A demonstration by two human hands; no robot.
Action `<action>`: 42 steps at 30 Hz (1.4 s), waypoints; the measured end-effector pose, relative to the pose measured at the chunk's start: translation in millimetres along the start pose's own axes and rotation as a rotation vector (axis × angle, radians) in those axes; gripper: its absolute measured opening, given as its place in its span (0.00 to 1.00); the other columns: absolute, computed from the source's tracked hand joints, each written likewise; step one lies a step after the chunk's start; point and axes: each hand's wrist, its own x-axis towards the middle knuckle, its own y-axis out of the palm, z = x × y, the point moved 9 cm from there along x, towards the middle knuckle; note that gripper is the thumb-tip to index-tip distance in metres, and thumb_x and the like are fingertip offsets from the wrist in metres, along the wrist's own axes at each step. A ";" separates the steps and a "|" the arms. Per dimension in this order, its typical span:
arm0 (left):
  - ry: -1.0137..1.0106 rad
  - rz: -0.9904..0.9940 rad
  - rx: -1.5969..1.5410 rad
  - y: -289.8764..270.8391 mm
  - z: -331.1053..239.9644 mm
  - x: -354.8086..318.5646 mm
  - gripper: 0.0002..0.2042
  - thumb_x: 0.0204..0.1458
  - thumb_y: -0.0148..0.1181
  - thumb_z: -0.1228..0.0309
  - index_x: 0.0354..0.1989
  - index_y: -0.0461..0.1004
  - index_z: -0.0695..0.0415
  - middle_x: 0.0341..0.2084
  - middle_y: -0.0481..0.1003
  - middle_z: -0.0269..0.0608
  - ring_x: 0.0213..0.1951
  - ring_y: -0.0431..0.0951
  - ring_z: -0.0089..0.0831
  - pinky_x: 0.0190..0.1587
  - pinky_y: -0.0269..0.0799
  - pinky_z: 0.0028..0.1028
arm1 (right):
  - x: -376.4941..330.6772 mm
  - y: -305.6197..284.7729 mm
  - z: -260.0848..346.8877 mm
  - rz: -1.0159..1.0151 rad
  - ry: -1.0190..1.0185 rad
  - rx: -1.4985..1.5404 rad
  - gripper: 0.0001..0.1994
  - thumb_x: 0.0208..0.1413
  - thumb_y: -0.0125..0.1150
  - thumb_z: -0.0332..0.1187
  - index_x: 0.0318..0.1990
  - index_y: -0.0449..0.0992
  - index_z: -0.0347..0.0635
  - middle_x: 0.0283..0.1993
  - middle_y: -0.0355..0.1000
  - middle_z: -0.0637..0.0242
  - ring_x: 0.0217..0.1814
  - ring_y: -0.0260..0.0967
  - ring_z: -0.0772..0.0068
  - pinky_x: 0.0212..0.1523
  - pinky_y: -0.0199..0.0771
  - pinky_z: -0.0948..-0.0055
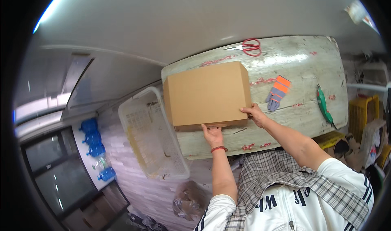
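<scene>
A closed brown cardboard box (207, 94) is at the left part of the worn pale wooden table (301, 64). My left hand (213, 135) reaches under the box's near edge, with its thumb up against the near side and its other fingers partly hidden beneath. At the near right corner, my right hand (255, 113) grips the box, thumb on top and fingers along the right side. To the right of the box lies a pair of grey and orange work gloves (278, 93). Red-handled scissors (247, 47) rest beyond the box, near the far edge.
A green tool (323, 103), perhaps a cutter, lies at the table's right. A white plastic basket (152, 137) stands against the table's left end. Blue water bottles (96, 149) line the left wall. Yellow crates (362, 113) stand at right; a bag (190, 200) sits on the floor.
</scene>
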 end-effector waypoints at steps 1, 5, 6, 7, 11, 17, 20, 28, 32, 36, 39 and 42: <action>-0.027 -0.008 0.041 4.8 5.5 0.8 0.24 0.52 0.62 0.49 0.54 0.69 0.46 0.50 0.71 0.33 0.55 0.66 0.31 0.59 0.56 0.46 | -3.3 -2.1 0.5 -0.063 -0.019 0.047 0.31 0.44 0.73 0.39 0.53 0.65 0.36 0.46 0.72 0.62 0.47 0.70 0.70 0.48 0.71 0.66; -0.002 -0.039 0.268 34.9 19.4 3.6 0.34 0.48 0.64 0.48 0.61 0.62 0.49 0.58 0.66 0.35 0.60 0.61 0.32 0.62 0.52 0.48 | 5.0 -5.0 -7.1 -0.045 -0.032 0.088 0.41 0.44 0.73 0.38 0.59 0.52 0.35 0.52 0.66 0.57 0.51 0.69 0.64 0.46 0.72 0.61; 0.022 -0.010 0.299 42.9 21.9 7.8 0.33 0.49 0.64 0.50 0.61 0.63 0.50 0.57 0.66 0.35 0.60 0.61 0.32 0.61 0.52 0.48 | 4.4 -5.1 -10.4 -0.078 -0.013 0.111 0.40 0.44 0.73 0.38 0.59 0.52 0.35 0.52 0.66 0.56 0.52 0.69 0.64 0.47 0.73 0.60; 0.056 0.017 0.322 48.8 19.9 14.3 0.32 0.49 0.65 0.51 0.60 0.64 0.51 0.56 0.67 0.35 0.59 0.62 0.33 0.61 0.53 0.47 | 0.7 3.5 -3.5 -0.099 0.009 0.128 0.40 0.44 0.73 0.39 0.59 0.52 0.35 0.53 0.65 0.55 0.52 0.69 0.64 0.47 0.73 0.59; 0.075 -0.094 0.277 52.9 13.5 31.5 0.23 0.46 0.68 0.59 0.49 0.70 0.53 0.45 0.74 0.34 0.47 0.73 0.31 0.51 0.69 0.40 | 7.5 -8.9 32.3 -0.158 -0.245 -0.209 0.40 0.52 0.65 0.52 0.61 0.59 0.28 0.57 0.64 0.46 0.55 0.68 0.57 0.57 0.68 0.57; 0.134 -0.031 0.279 56.8 16.3 29.9 0.26 0.48 0.66 0.59 0.53 0.68 0.56 0.49 0.72 0.37 0.52 0.70 0.32 0.56 0.64 0.35 | 8.7 -14.8 193.0 -0.512 -0.696 -0.827 0.41 0.55 0.59 0.52 0.68 0.51 0.37 0.67 0.54 0.47 0.70 0.50 0.49 0.69 0.52 0.58; 0.120 0.091 0.299 77.4 23.7 32.4 0.27 0.50 0.63 0.57 0.56 0.66 0.57 0.52 0.71 0.38 0.54 0.68 0.34 0.59 0.62 0.37 | 64.1 -0.5 214.0 -0.200 -0.499 -0.909 0.45 0.52 0.61 0.51 0.72 0.45 0.45 0.75 0.44 0.54 0.77 0.38 0.55 0.74 0.42 0.62; 0.023 0.076 0.450 52.0 -12.2 4.5 0.29 0.61 0.47 0.47 0.62 0.63 0.55 0.59 0.67 0.40 0.58 0.67 0.38 0.60 0.63 0.42 | 31.8 -15.7 139.1 -0.294 -0.205 -0.880 0.47 0.37 0.70 0.61 0.65 0.62 0.47 0.62 0.54 0.55 0.66 0.56 0.51 0.62 0.63 0.55; -0.036 0.052 0.541 20.2 -28.4 -16.7 0.29 0.59 0.49 0.46 0.62 0.64 0.55 0.58 0.67 0.39 0.58 0.67 0.38 0.59 0.63 0.41 | -5.3 -40.0 86.1 -0.229 -0.175 -0.779 0.36 0.37 0.72 0.57 0.52 0.71 0.46 0.60 0.57 0.50 0.60 0.61 0.49 0.58 0.65 0.58; -0.136 0.043 0.566 -4.0 -29.8 -31.4 0.29 0.60 0.48 0.45 0.61 0.65 0.55 0.58 0.67 0.39 0.58 0.67 0.39 0.59 0.63 0.41 | -47.2 -52.0 45.4 -0.181 0.006 -0.727 0.38 0.37 0.72 0.57 0.54 0.66 0.47 0.50 0.70 0.58 0.57 0.66 0.56 0.53 0.68 0.58; -0.207 0.044 0.621 -0.9 -36.4 -48.0 0.29 0.60 0.46 0.45 0.60 0.65 0.56 0.58 0.67 0.40 0.57 0.67 0.40 0.58 0.63 0.42 | -77.1 -54.4 26.7 -0.196 0.020 -0.687 0.42 0.35 0.74 0.57 0.56 0.64 0.46 0.52 0.69 0.58 0.59 0.66 0.55 0.53 0.68 0.58; -0.228 0.080 0.726 2.0 -50.9 -70.5 0.29 0.60 0.46 0.45 0.60 0.65 0.57 0.57 0.67 0.42 0.57 0.67 0.41 0.58 0.63 0.42 | -105.7 -51.4 16.3 -0.231 0.074 -0.650 0.46 0.29 0.77 0.57 0.57 0.66 0.42 0.58 0.62 0.55 0.61 0.63 0.52 0.56 0.67 0.57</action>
